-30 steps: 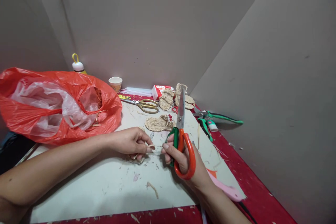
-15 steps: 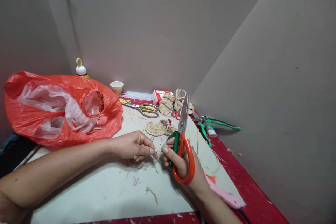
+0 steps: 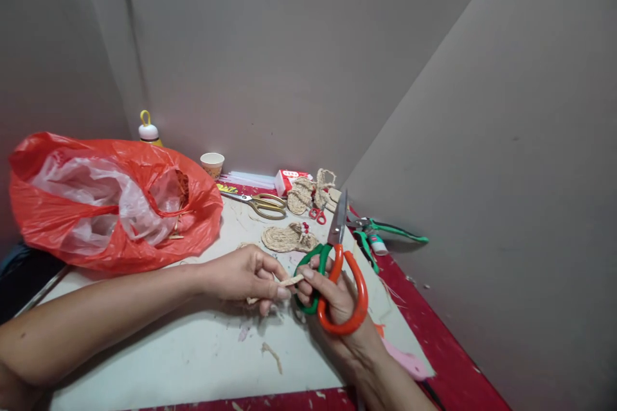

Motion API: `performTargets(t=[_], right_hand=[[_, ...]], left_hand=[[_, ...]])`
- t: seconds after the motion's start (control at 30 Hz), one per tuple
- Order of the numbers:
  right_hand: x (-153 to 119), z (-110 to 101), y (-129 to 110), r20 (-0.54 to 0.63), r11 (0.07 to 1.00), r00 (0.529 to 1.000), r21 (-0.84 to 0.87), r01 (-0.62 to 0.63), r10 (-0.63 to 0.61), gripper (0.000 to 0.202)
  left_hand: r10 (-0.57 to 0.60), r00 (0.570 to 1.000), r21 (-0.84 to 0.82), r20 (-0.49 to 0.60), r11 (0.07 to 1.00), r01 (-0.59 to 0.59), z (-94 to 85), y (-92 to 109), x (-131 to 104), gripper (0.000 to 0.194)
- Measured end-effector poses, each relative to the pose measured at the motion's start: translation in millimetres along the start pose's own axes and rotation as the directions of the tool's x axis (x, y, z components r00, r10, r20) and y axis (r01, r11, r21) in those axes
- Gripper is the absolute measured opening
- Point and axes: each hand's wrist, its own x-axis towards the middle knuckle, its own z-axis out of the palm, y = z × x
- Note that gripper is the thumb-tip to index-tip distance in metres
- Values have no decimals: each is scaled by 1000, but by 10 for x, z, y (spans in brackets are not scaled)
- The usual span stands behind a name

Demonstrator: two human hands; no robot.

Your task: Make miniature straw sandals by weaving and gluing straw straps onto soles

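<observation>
A pale straw strand (image 3: 292,280) runs between my two hands over the white board. My left hand (image 3: 253,279) pinches its left end, and most of those fingers are curled underneath. With thumb and fingertips, my right hand (image 3: 337,298) grips the other end. Scissors (image 3: 339,225) with one green and one orange handle also sit in my right hand, blades pointing up and away. Just beyond my hands lies a small woven straw sandal (image 3: 286,237) with red beads on its strap.
A red plastic bag (image 3: 116,199) fills the left side. Behind are a paper cup (image 3: 212,165), gold-handled scissors (image 3: 267,204), a tissue pack (image 3: 289,181) and more woven sandals (image 3: 303,196). Green-handled pruning shears (image 3: 398,231) lie right. A loose straw scrap (image 3: 272,358) is near the front.
The straw strand shows more between my hands. My right hand has turned, so the scissors' handles appear wider apart and the blades sit lower. The camera view has shifted slightly.
</observation>
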Motion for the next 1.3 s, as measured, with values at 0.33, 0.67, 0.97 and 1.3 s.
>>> performTargets(t=[0.33, 0.67, 0.97, 1.3], right_hand=[[-101, 18, 47, -46, 992, 996, -103, 68, -73, 36], [-49, -24, -78, -54, 1000, 998, 11, 20, -20, 35], [-76, 12, -60, -56, 999, 997, -21, 48, -49, 36], [-93, -8, -135, -110, 999, 993, 8, 50, -49, 40]], left_hand=[[-57, 994, -4, -88, 998, 57, 27, -19, 34, 34], [133, 986, 202, -105, 973, -110, 232, 36, -54, 30], [87, 990, 197, -115, 978, -63, 194, 5, -19, 29], [234, 962, 362, -140, 916, -170, 308, 13, -90, 28]])
